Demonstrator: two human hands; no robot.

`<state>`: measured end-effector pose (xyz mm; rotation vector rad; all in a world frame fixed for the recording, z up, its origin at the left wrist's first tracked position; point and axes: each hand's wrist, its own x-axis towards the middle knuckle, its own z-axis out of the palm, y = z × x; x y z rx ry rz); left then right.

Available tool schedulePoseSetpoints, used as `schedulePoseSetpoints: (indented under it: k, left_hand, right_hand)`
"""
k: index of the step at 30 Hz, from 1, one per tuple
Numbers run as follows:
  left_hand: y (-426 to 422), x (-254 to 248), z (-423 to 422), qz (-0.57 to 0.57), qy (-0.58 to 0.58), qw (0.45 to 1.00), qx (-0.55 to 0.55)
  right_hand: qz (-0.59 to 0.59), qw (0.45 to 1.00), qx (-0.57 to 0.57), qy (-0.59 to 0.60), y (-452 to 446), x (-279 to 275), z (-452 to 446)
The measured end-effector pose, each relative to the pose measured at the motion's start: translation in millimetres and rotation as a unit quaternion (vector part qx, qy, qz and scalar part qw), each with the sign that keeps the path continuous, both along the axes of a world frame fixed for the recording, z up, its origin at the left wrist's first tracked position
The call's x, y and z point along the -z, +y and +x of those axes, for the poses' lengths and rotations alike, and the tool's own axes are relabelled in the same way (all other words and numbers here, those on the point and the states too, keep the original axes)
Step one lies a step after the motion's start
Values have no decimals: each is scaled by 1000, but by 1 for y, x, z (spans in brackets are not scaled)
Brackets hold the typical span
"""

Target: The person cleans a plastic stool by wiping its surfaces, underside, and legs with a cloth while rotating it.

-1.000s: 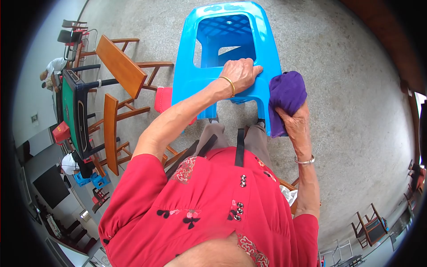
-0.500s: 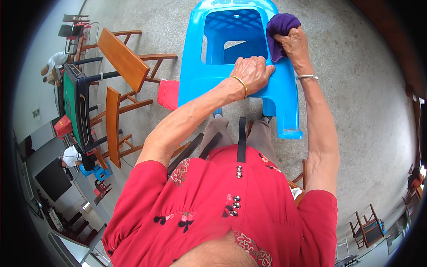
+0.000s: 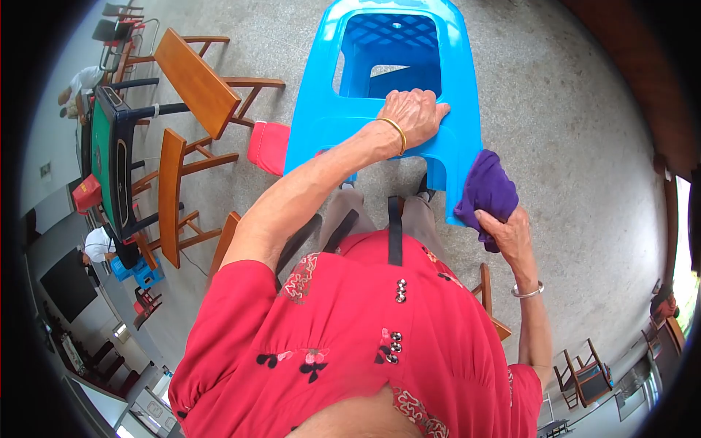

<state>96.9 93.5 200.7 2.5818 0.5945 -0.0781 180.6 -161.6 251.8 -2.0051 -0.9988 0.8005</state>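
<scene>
Stool of blue moulded plastic (image 3: pixel 350 109), held over grey speckled flooring (image 3: pixel 555 146).
Its near edge is gripped by the curled left hand (image 3: pixel 412 118), apparently for steadiness; at its near right corner, a purple fabric cloth (image 3: pixel 491 188), bunched presumably for firmer hold, is clasped in the half-closed right hand (image 3: pixel 513 237).

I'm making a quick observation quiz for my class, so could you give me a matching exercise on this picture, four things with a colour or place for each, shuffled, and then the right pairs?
Column one
1. Plastic stool
2. Cloth
3. Gold-coloured bangle
4. Silver-coloured bangle

Column two
A. Around the wrist of the right hand
B. Purple
C. Around the wrist of the left hand
D. Blue

Right pairs: 1-D, 2-B, 3-C, 4-A
</scene>
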Motion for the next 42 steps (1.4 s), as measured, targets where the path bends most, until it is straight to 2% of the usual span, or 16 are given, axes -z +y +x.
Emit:
schedulePoseSetpoints:
  k: [2, 10, 12, 13, 14, 16, 20, 23, 26, 28, 34, 36, 37, 38, 40, 42]
  left_hand:
    - [-3, 2, 3, -7, 15, 1000, 0]
    - [-4, 18, 4, 45, 40, 996, 63]
    - [-7, 19, 6, 53, 41, 996, 63]
    - [-5, 18, 6, 58, 36, 996, 60]
    - [-7, 16, 8, 58, 35, 996, 66]
    - [-11, 10, 9, 72, 11, 996, 59]
    - [-3, 22, 6, 89, 9, 995, 47]
    - [-5, 15, 6, 68, 21, 997, 36]
    - [-8, 9, 9, 52, 22, 998, 21]
    - [-10, 8, 9, 31, 40, 999, -6]
    - [-14, 4, 6, 49, 11, 999, 2]
    - [-17, 8, 12, 55, 20, 998, -1]
    - [-17, 10, 11, 55, 17, 998, 3]
    - [-19, 5, 11, 48, 22, 999, -4]
    - [-20, 1, 10, 41, 26, 999, -11]
    - [-17, -1, 10, 46, 13, 999, 7]
  right_hand:
    - [-100, 988, 58, 103, -4, -1, 0]
    - [-13, 971, 188, 144, 32, 36, 11]
    - [51, 991, 113, 53, 47, 49, 29]
    - [46, 984, 142, 98, 60, 51, 35]
    - [111, 991, 71, -37, 59, 73, 45]
    - [60, 979, 153, 121, 62, 81, 52]
    - [-68, 981, 100, 152, 48, 34, 43]
    - [-121, 990, -27, 70, 17, 24, 27]
    - [-134, 982, 30, 130, 5, 10, 14]
    - [-154, 984, 27, 90, 7, 22, 14]
    - [0, 997, 80, 0, 20, 51, 6]
    - [85, 991, 66, -85, 24, 49, 11]
    - [-10, 995, 47, -85, 18, 44, 12]
    - [-12, 995, 52, -88, 16, 29, 13]
    - [-201, 971, 68, 111, 11, 7, 12]
    - [-148, 975, 88, 143, -13, 13, 2]
